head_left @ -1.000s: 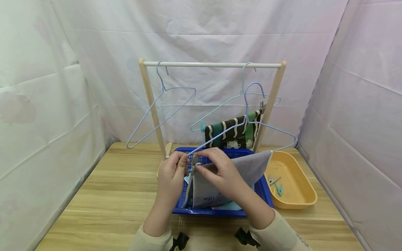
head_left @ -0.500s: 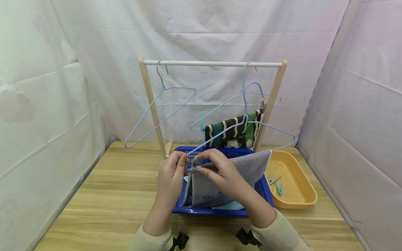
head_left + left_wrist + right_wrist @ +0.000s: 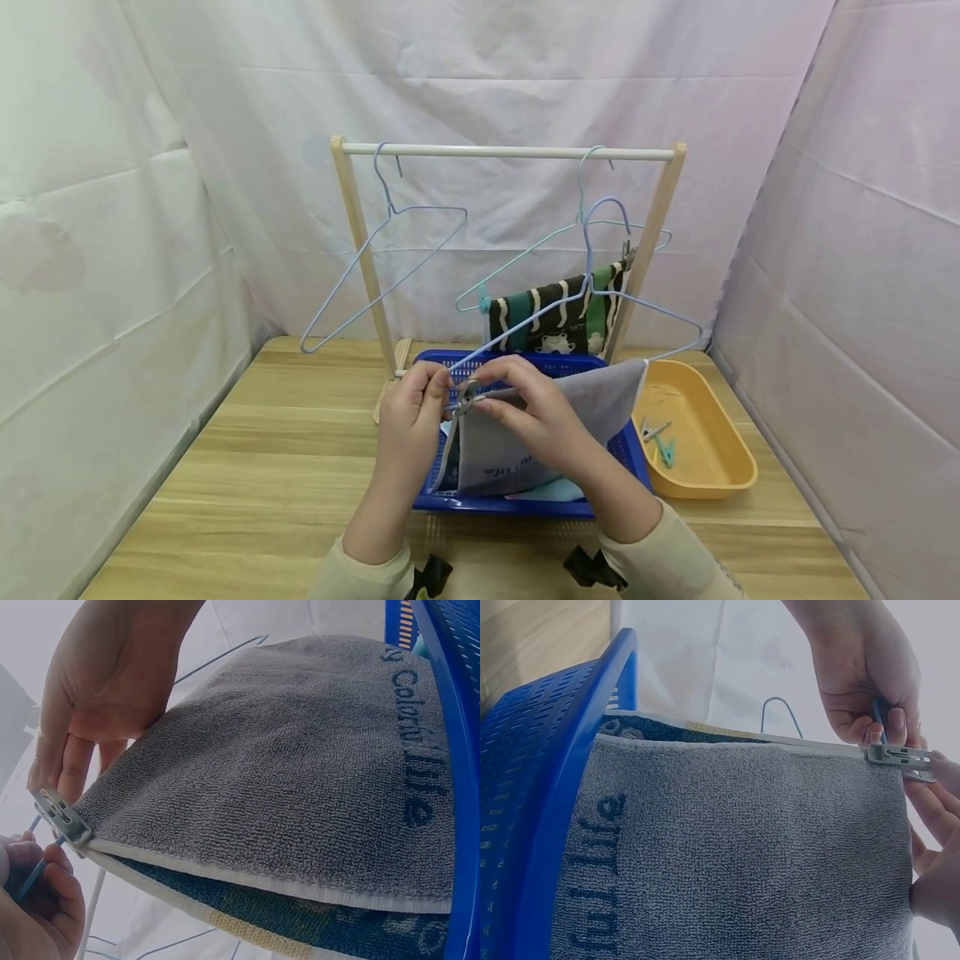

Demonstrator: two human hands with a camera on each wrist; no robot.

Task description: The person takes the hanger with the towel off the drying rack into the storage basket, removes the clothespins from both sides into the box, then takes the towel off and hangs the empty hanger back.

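Observation:
My left hand (image 3: 411, 408) grips the lower left corner of a blue wire hanger (image 3: 517, 322), whose hook points up. A grey towel (image 3: 510, 450) with dark lettering is folded over the hanger's bottom bar and hangs down into a blue basket (image 3: 637, 467). My right hand (image 3: 536, 412) pinches a grey clothespin (image 3: 468, 393) between thumb and fingers at the towel's left top corner. In the left wrist view the clothespin (image 3: 64, 817) sits over the towel's edge and the bar. The towel's patterned inner side (image 3: 656, 729) shows in the right wrist view.
Behind stands a wooden rack with a white rod (image 3: 487, 152). On it hang a bare blue hanger (image 3: 341, 287) and a mint hanger (image 3: 517, 254) with a striped towel (image 3: 555, 317) clipped on. A yellow tray (image 3: 708, 442) with several clothespins (image 3: 666, 450) lies right of the basket.
The clothespin in my right hand has tilted from upright to more slanted and come slightly lower at the towel's corner. My left hand stays on the hanger's corner.

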